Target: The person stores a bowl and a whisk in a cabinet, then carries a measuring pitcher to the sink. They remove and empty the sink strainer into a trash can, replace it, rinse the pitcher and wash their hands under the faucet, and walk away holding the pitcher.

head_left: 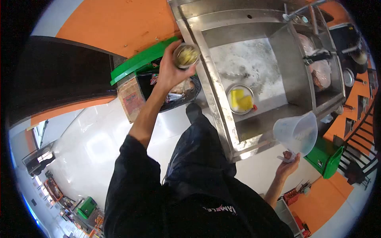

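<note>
the left hand [174,67] is in the upper middle of the frame. its fingers are wrapped around a small cup [186,55], so they are closed on it. the cup's round mouth faces up at us, tilted a little, so its long axis points roughly toward us. its sides are mostly hidden by the hand and by that angle. the yellow-green stuff in the cup is too blurry to name.

the right hand [288,164] is at the lower right, clamped on the handle of a big see-through jug [295,133]. the handle is on the jug's lower side, and the jug hangs near the sink's lower right corner. i cannot tell for sure which end is the open one, or which way its long axis runs.

in the sink [293,79], a round bowl [242,112] sits left of the middle with yellow sponges [237,98] in it. a tiny red thing [254,107] by its rim is too small to make out. at the upper right, a lumpy bag [320,73] is partly hidden by the tap [317,57].

left of the sink, a bin with a green lid [139,61] is partly hidden by the left arm, beside a brown box [131,99]. the frame's dark round edge cuts off the room's far sides.
</note>
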Demonstrator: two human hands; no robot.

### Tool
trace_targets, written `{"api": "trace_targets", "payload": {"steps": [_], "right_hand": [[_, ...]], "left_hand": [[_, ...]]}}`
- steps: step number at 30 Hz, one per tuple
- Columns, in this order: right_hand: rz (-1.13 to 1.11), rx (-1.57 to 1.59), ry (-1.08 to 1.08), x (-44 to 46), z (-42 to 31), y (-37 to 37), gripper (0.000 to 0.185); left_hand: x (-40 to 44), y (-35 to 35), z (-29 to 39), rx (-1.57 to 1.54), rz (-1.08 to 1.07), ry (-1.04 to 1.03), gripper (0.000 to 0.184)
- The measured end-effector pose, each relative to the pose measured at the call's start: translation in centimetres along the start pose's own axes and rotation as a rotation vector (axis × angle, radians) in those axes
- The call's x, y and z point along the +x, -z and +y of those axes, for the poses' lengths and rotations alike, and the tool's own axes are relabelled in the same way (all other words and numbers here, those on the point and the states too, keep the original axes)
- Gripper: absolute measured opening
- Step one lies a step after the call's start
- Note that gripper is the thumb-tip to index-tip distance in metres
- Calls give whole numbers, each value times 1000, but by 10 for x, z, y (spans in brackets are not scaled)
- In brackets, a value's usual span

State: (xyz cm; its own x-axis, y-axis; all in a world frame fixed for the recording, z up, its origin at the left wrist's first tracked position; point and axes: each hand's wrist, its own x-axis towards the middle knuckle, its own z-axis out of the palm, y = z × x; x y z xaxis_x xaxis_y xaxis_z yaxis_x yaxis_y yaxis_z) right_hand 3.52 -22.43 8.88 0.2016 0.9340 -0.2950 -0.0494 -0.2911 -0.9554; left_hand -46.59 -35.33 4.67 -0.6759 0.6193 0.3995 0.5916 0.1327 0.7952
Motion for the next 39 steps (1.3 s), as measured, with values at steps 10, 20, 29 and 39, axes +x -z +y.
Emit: {"api": "trace_targets", "payload": {"steps": [10,20,29,39], "right_hand": [[-186,-271,108,19,5,-79,37],[-269,-404,156,48,46,-109,30],[-121,-429,254,19,51,-98,28],[-462,-326,143,-16,21,-150,28]], "left_hand": [[-73,47,-151,524,-639,576,88],[-192,-2,-323,542,-585,1009,92],[-198,11,-312,669,-602,917,92],[-245,9,-342,463,-426,965,83]]}}
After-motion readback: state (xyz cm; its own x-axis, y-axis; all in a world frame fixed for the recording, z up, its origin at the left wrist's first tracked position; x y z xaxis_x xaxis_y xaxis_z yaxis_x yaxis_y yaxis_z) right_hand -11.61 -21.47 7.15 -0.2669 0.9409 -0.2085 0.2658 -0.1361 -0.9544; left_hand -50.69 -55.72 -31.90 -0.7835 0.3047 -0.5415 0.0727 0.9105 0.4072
